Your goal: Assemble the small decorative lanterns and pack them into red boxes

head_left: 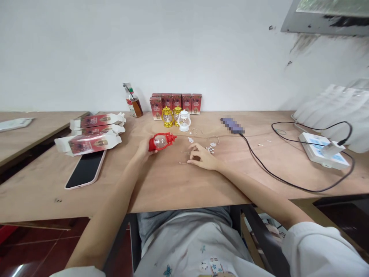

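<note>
My left hand [144, 150] is closed around the base of a small red lantern [161, 141] with a clear body. The lantern lies tilted on its side, its top pointing right. To its right, my right hand [202, 157] rests low over the table with fingers curved and thumb apart, and nothing visible is held. Thin wire pieces [183, 163] lie by its fingertips. Beside the knuckles are several small white discs [210, 149] and a bent wire handle [215, 138]. Behind stand two gold lanterns [167, 117] and a white lantern [183, 120].
Red boxes [196, 104] line the wall. Opened cartons [92, 143] partly cover a phone [86, 169] on the left. A bottle [134, 103] stands at the back. At right are a blurred device [232, 125], a black cable [259, 163] and a power strip [313, 148].
</note>
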A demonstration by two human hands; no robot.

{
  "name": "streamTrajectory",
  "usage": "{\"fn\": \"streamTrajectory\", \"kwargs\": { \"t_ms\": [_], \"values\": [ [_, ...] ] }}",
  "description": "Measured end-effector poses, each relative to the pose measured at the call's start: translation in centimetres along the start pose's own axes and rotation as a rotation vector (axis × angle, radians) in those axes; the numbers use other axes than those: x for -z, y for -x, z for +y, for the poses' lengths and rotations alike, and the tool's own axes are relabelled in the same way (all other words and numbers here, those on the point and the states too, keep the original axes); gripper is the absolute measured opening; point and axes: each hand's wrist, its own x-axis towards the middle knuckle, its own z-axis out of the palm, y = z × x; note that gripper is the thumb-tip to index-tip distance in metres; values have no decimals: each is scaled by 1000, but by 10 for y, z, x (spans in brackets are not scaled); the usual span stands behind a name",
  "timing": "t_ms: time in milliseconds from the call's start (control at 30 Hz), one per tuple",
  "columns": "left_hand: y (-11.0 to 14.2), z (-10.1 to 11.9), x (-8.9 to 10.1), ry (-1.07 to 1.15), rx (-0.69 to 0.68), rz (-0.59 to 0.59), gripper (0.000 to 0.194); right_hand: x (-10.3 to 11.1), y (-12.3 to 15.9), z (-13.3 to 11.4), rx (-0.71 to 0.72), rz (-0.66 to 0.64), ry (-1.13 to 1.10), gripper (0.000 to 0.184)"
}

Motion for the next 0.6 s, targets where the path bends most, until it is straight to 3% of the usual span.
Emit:
{"fn": "streamTrajectory", "kwargs": {
  "t_ms": [67,200,267,400,600],
  "values": [
    [2,-1,-3,-91,-48,74,18,0,1,0,16,-11,58,22],
    [9,-9,-11,-215,-70,13,20,-6,-1,-2,-58,-4,161,66],
    [10,-12,-13,-233,-77,-6,20,-10,-2,-1,-92,-11,198,74],
    [11,-13,-12,-264,-93,1,19,-13,-4,2,-31,44,165,69],
    [12,-9,-15,-254,-24,8,19,-1,-1,4,93,201,-24,60]
  ]
}}
